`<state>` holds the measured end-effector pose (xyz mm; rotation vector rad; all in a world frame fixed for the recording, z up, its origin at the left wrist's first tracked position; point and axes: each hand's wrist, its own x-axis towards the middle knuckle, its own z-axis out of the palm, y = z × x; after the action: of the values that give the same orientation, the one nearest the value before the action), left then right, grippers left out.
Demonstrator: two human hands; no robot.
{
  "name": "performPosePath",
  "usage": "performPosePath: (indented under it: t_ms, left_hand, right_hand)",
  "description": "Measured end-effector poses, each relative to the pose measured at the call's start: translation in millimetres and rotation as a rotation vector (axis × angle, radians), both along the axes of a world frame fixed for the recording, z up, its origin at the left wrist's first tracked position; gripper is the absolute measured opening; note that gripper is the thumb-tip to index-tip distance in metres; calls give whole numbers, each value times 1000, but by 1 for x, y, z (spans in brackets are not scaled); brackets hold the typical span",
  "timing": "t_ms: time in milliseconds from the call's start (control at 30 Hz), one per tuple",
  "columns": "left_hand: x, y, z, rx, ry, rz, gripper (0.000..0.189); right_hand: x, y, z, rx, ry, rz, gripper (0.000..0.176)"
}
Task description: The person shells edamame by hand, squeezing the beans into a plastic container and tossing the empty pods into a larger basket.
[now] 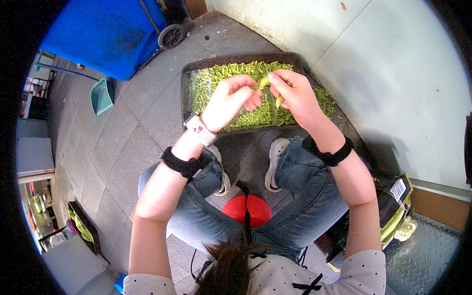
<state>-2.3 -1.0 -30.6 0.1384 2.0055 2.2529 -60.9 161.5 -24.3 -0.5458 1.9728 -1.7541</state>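
Observation:
Over a dark woven basket (183,93), my two hands meet at a green edamame pod (265,82). My right hand (295,93) pinches the pod's upper end between thumb and finger. A second pod (279,102) pokes out beneath that hand's curled fingers. At the lower end of the first pod, my left hand (231,96) has its fingers curled in, the tips touching the pod. Below the hands, the basket holds many whole pods (250,69) at the back and loose shelled beans (255,115) nearer me. Clear plastic shows at its left side.
A red round stool or tub (246,210) is between my legs. A pale wall (388,64) runs along the right. Bags and boxes (393,211) stand at my right. A teal dustpan (102,96) and a blue wheeled bin (98,34) are at the left.

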Motion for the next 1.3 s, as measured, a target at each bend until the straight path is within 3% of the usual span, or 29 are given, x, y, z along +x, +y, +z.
performPosePath:
  t_ms: [200,300,400,500,800,1100,1300]
  left_hand:
    - [-5,10,1,-61,-3,23,22]
    - [-7,8,-3,25,-26,3,22]
    - [-7,6,-1,25,-75,71,21]
    - [-8,6,-2,27,-89,56,20]
    - [-9,6,-9,114,-157,19,20]
    - [-8,12,-11,402,-205,20,15]
    - [-10,14,-15,619,-374,-2,16]
  right_hand:
    - [3,-4,1,-14,165,-95,19]
    - [3,-5,-1,-1,230,-80,17]
    - [7,-3,7,-39,137,-30,18]
    - [6,-5,-1,-74,231,-52,17]
    - [7,-4,-1,-62,164,-118,14]
    - [14,-10,-3,-226,-195,-212,6]
    - [16,-13,-8,-308,-119,-273,8]
